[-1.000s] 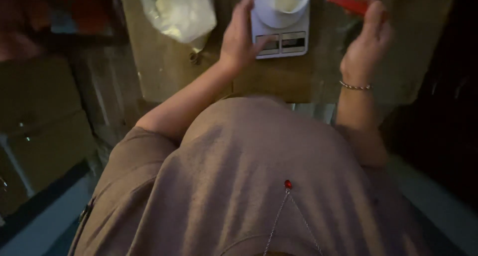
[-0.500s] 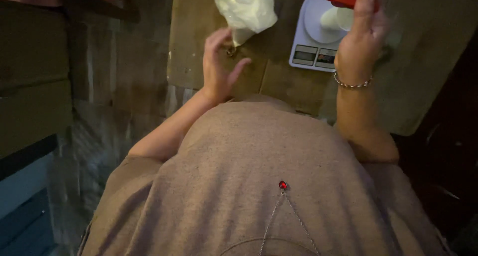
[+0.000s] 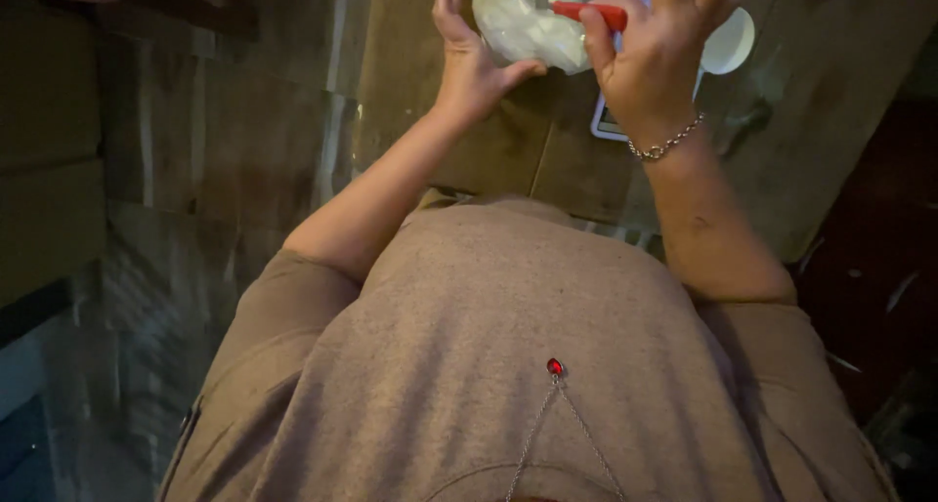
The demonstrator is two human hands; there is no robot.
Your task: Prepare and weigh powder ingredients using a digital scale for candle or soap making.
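The left hand (image 3: pixel 474 58) is up at the top of the view, thumb out to the right and fingers curled up the left side of a clear plastic bag (image 3: pixel 532 19) of white powder, clasping the bag by its lower left. Right across from it, the right hand (image 3: pixel 650 48) has its fingers bent around the red handle (image 3: pixel 589 14) of a utensil, pinching it so the handle lies level and points left across the front of the bag; the working end of the utensil is hidden behind the fingers. A beaded bracelet (image 3: pixel 666 143) circles that wrist. Just behind the right hand sits a white kitchen scale (image 3: pixel 608 121), mostly covered by the hand, with only its near corner showing, and beside it to the right a white round bowl (image 3: pixel 728 41) peeks out past the fingers. All of it rests on a worn wooden tabletop (image 3: pixel 489 160), with a patch of crumpled clear film (image 3: pixel 752 121) lying on the wood to the right of the scale. Closer in, the person's brown shirt (image 3: pixel 508 365) fills the lower view, and a small red pendant (image 3: pixel 555 367) on a thin chain hangs over it. A plank floor (image 3: pixel 195 150) lies off to the left.
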